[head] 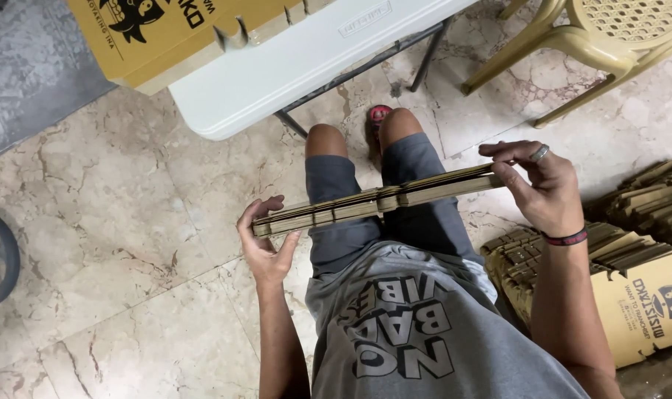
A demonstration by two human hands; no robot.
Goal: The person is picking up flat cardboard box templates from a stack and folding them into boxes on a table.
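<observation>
A flat bundle of brown corrugated cardboard sheets, folded and stacked edge-on (380, 201), is held across the person's lap, spanning from one hand to the other above the grey shorts (336, 222). The left hand (266, 240) closes its grip around the lower end of the bundle, thumb on the near face and fingers curled over the top edge. The right hand (543, 188), wearing a silver ring and a dark wristband, pinches the higher end, fingers laid flat along the top and thumb beneath. Both grips are closed onto the stack with nothing else in them.

The bundle looks light for its length and fairly stiff along the flutes, yet the sheets are loose against each other, so they would likely slide or fan apart unless squeezed from both faces. Its edges look crushable, and a hold at the two ends, as here, seems the steadiest; a single hold at the middle would probably let the ends sag and splay.

Beyond the left grip, further from the person, stands a white plastic folding bench (306, 66) carrying a yellow printed cardboard box (166, 37). Just outside the right grip and lower, on the marble floor (129, 258), lie more piles of flattened brown cardboard (528, 251) and a yellow printed carton (646, 310). Past the right grip stands a tan plastic chair (587, 37).
</observation>
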